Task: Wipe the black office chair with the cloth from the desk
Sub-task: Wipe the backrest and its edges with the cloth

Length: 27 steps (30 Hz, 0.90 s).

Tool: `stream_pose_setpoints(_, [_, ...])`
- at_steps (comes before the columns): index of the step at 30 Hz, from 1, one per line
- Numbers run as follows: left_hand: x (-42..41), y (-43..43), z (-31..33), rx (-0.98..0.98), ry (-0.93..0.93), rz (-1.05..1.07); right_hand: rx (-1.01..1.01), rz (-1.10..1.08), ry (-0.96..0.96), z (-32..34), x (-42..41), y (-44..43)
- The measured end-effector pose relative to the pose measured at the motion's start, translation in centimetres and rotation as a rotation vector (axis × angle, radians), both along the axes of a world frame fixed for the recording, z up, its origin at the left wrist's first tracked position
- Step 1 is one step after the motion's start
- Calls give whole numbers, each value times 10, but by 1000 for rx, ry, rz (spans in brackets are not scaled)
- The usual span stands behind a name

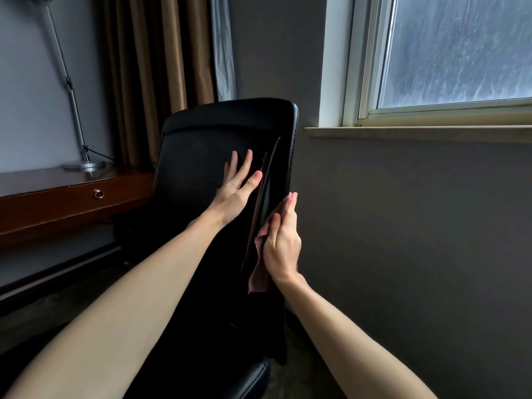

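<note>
The black office chair (pixel 201 145) stands in front of me, its tall backrest turned so that I see its front face and its right edge. My left hand (pixel 237 184) lies flat on the backrest's front, fingers straight and spread. My right hand (pixel 280 243) presses a pinkish-brown cloth (pixel 260 273) against the backrest's right side edge, fingers straight along it. Most of the cloth is hidden under the hand; a fold hangs below the wrist. The chair's seat (pixel 247 378) shows at the bottom.
A dark wooden desk (pixel 57 203) with a ring-pull drawer stands left of the chair, with a silver lamp base (pixel 83 165) on it. Brown curtains (pixel 155 67) hang behind. A grey wall and a window sill (pixel 417 132) lie to the right.
</note>
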State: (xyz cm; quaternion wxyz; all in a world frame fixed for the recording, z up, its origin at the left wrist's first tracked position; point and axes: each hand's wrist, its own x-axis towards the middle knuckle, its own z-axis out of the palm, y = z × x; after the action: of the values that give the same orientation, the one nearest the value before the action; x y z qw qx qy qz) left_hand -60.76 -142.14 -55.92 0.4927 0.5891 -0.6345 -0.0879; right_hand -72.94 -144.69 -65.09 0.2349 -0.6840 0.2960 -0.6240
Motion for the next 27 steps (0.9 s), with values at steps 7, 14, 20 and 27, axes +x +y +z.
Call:
stream_pose_setpoints(7, [2,-2,-3,-40,14,1,4,15,-69,118,-1,-33])
stream_pose_setpoints(14, [-4,-1,-6,-12,-12,34,1,85,-21,8,-7,-16])
stream_pose_setpoints(20, [-7,2,-7,4,-29,33,227,120,36,-108,-20,13])
stream_pose_setpoints(27, [-6,6,-7,15,-34,32,48,78,-31,-19,-8,-8])
